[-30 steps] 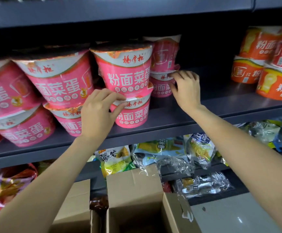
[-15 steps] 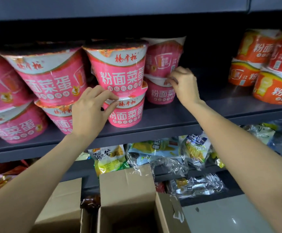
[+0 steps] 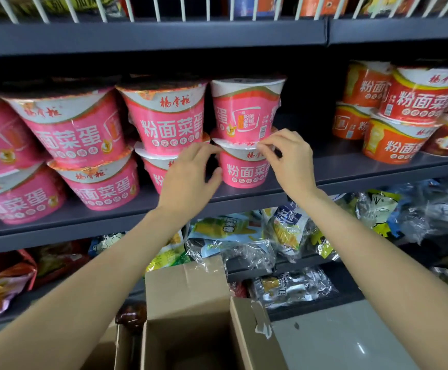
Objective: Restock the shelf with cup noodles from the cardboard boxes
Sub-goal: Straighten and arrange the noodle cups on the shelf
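Both hands at the lower pink cup (image 3: 244,170) of the rightmost pink stack, mid shelf (image 3: 351,166). Left hand (image 3: 188,180): fingers curled, thumb on cup's left side, fingertips at rim. Right hand (image 3: 288,161): fingers curled narrow, pinching rim at right. Upper pink cup (image 3: 247,108) sits on top, label turned sideways. More pink stacks to left; orange cups (image 3: 399,116) well apart at right. Open cardboard box (image 3: 191,295) below; contents can't tell.

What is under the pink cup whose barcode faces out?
Another pink cup stands under the barcode cup; both hands are at its rim. Its lid is covered.
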A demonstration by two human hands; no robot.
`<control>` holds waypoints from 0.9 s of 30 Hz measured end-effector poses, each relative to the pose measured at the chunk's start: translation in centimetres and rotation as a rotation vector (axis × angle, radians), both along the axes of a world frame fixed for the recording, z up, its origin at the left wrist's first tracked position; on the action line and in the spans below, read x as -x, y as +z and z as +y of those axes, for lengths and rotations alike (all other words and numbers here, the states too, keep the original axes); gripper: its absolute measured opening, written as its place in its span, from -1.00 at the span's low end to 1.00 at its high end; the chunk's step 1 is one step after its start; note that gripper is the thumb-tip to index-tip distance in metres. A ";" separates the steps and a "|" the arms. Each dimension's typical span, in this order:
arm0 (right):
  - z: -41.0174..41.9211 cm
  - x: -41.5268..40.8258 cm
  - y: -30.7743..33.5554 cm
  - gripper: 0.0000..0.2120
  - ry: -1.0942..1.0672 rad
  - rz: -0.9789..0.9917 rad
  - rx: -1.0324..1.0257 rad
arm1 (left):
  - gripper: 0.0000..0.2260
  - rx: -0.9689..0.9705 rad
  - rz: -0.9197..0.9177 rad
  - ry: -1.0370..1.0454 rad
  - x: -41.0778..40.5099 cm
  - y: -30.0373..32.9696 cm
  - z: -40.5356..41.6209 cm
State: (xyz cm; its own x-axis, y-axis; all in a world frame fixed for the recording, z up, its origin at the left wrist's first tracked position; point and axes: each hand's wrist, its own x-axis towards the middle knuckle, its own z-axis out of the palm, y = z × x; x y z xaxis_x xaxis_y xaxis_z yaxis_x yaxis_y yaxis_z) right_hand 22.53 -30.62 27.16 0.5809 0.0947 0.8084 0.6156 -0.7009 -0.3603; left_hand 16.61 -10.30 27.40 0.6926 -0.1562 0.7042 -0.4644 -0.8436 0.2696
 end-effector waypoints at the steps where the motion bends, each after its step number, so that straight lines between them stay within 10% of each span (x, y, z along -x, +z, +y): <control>1: -0.4 0.0 0.2 -0.85 -0.020 0.003 -0.022 | -0.65 -0.045 0.041 -0.016 -0.5 0.2 -0.9; 13: -1.9 -0.5 -0.3 -0.53 0.033 0.358 0.133 | -0.77 -0.387 -0.154 0.010 -4.4 0.5 -2.9; 21: -0.3 -3.0 3.6 -0.32 0.271 0.681 -0.439 | -0.39 0.574 0.251 -0.103 -3.5 1.9 -6.2; 27: 0.5 -1.6 3.0 -0.23 0.271 0.635 -0.349 | -0.20 0.555 0.343 -0.110 -4.8 2.0 -5.1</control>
